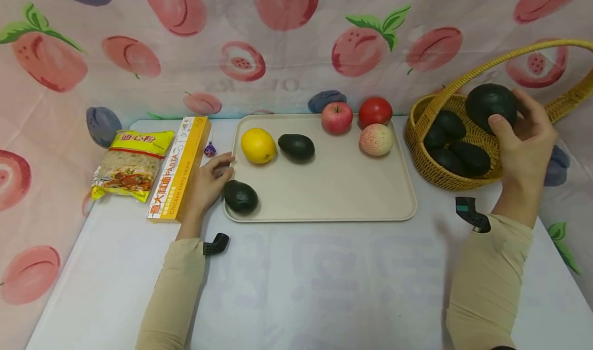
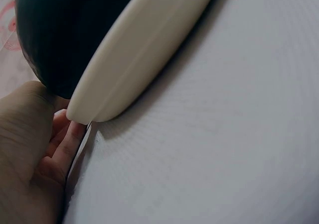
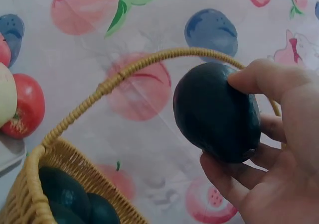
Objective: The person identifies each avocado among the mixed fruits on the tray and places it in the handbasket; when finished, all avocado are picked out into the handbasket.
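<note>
In the head view my right hand holds a dark green avocado above the wicker basket, under its handle. The right wrist view shows thumb and fingers around this avocado. Several more avocados lie inside the basket. My left hand rests at the left edge of the beige tray, its loosely bent fingers touching the rim. Beside it, one avocado sits in the tray's near left corner. Another avocado lies farther back, right of a yellow lemon.
At the tray's back right are a red apple, a tomato and a pale pinkish round fruit. Left of the tray lie a pasta box and a yellow bag of pasta. A small purple trinket lies between box and tray.
</note>
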`<state>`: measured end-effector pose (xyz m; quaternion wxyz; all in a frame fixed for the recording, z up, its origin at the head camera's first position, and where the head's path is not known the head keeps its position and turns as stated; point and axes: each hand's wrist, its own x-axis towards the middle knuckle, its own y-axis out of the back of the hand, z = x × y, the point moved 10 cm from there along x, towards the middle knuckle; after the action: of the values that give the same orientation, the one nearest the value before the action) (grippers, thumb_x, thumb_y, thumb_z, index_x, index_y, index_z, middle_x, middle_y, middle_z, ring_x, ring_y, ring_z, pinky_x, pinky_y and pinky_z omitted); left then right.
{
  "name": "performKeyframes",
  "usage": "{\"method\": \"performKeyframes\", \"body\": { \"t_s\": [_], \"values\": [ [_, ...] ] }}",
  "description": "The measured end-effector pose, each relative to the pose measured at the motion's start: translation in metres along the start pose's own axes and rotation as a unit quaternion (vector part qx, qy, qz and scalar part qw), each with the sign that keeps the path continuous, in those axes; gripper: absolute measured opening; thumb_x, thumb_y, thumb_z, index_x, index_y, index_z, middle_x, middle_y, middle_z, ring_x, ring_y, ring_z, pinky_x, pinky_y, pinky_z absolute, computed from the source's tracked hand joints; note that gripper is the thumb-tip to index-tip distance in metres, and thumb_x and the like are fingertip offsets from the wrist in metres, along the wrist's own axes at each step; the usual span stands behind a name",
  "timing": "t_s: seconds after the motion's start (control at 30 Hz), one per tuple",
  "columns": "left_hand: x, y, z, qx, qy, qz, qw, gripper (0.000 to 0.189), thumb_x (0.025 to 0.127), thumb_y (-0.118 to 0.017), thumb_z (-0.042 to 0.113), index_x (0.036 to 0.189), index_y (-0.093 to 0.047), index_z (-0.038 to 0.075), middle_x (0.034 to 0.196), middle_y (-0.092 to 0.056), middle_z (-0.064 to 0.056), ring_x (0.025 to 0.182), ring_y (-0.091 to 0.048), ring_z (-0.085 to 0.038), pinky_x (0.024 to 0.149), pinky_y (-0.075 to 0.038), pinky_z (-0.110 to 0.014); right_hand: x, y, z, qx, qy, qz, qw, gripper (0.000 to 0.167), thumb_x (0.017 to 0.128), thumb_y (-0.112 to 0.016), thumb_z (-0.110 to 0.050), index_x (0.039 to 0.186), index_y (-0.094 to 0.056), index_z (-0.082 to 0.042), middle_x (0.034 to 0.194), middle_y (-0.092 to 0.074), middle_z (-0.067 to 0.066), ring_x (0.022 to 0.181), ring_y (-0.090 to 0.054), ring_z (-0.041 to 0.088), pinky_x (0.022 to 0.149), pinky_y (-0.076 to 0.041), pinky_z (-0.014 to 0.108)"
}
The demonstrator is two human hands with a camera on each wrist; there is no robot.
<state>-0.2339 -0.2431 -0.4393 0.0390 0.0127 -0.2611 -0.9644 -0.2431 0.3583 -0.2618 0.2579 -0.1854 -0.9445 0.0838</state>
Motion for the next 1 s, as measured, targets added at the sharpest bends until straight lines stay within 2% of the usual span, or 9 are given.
{"method": "performKeyframes", "body": {
  "t_s": [0.1,0.33,0.53,0.67,0.8,0.93,1.0],
  "values": [
    [0.0,0.0,0.0,0.0,0.004,-0.001,1.0,0.034,0.093,-0.059,0.022,0.127,-0.057,0.02,0.143,-0.048,0.007,0.123,-0.053,-0.017,0.104,-0.047,-0.034,0.002,0.008,0.007,-0.004,-0.014,0.015,0.9998,0.048,0.071,-0.072,0.008,0.118,-0.063,0.001,0.119,-0.059,0.014,0.108,-0.059,0.025,0.091,-0.053,0.023],
    [0.001,0.0,-0.001,0.002,0.003,-0.002,1.0,0.034,0.093,-0.059,0.021,0.127,-0.057,0.02,0.143,-0.048,0.006,0.123,-0.054,-0.017,0.104,-0.047,-0.034,0.005,0.023,0.029,-0.019,-0.076,0.035,0.9963,0.049,0.072,-0.073,0.01,0.119,-0.064,-0.003,0.12,-0.058,0.009,0.11,-0.058,0.022,0.088,-0.052,0.017],
    [0.001,0.001,-0.002,0.003,0.004,-0.002,1.0,0.034,0.093,-0.059,0.023,0.127,-0.058,0.021,0.143,-0.047,0.007,0.123,-0.053,-0.017,0.104,-0.047,-0.034,0.009,0.034,0.039,-0.077,-0.109,0.04,0.9903,0.05,0.073,-0.073,0.007,0.12,-0.064,-0.008,0.12,-0.059,0.004,0.107,-0.06,0.017,0.084,-0.051,0.013],
    [0.001,0.001,-0.002,0.004,0.003,-0.001,1.0,0.034,0.093,-0.059,0.024,0.127,-0.058,0.021,0.143,-0.047,0.007,0.123,-0.053,-0.017,0.104,-0.047,-0.034,0.013,0.04,0.048,-0.15,-0.15,0.033,0.9766,0.051,0.077,-0.073,-0.002,0.124,-0.062,-0.016,0.123,-0.057,-0.002,0.108,-0.058,0.011,0.088,-0.049,0.011],
    [0.001,0.0,-0.001,0.006,0.003,-0.001,1.0,0.034,0.093,-0.059,0.024,0.127,-0.058,0.021,0.144,-0.047,0.007,0.123,-0.054,-0.017,0.104,-0.047,-0.034,0.016,0.046,0.056,-0.228,-0.189,0.016,0.955,0.053,0.081,-0.071,-0.011,0.13,-0.057,-0.024,0.131,-0.053,-0.008,0.114,-0.053,0.006,0.103,-0.041,0.014],
    [0.001,0.0,-0.001,0.004,0.006,-0.002,1.0,0.034,0.093,-0.059,0.023,0.127,-0.058,0.02,0.144,-0.047,0.007,0.123,-0.054,-0.018,0.104,-0.047,-0.034,0.022,0.05,0.06,-0.274,-0.203,0.0,0.9402,0.054,0.083,-0.07,-0.016,0.133,-0.053,-0.026,0.135,-0.051,-0.011,0.118,-0.051,0.004,0.108,-0.037,0.017],
    [0.001,0.0,-0.001,0.002,0.005,-0.002,1.0,0.033,0.093,-0.059,0.022,0.127,-0.058,0.02,0.144,-0.047,0.006,0.123,-0.054,-0.018,0.104,-0.047,-0.034,0.025,0.051,0.062,-0.289,-0.204,-0.007,0.9353,0.054,0.083,-0.069,-0.016,0.134,-0.053,-0.027,0.135,-0.051,-0.012,0.118,-0.051,0.003,0.106,-0.039,0.016]
  ]
}}
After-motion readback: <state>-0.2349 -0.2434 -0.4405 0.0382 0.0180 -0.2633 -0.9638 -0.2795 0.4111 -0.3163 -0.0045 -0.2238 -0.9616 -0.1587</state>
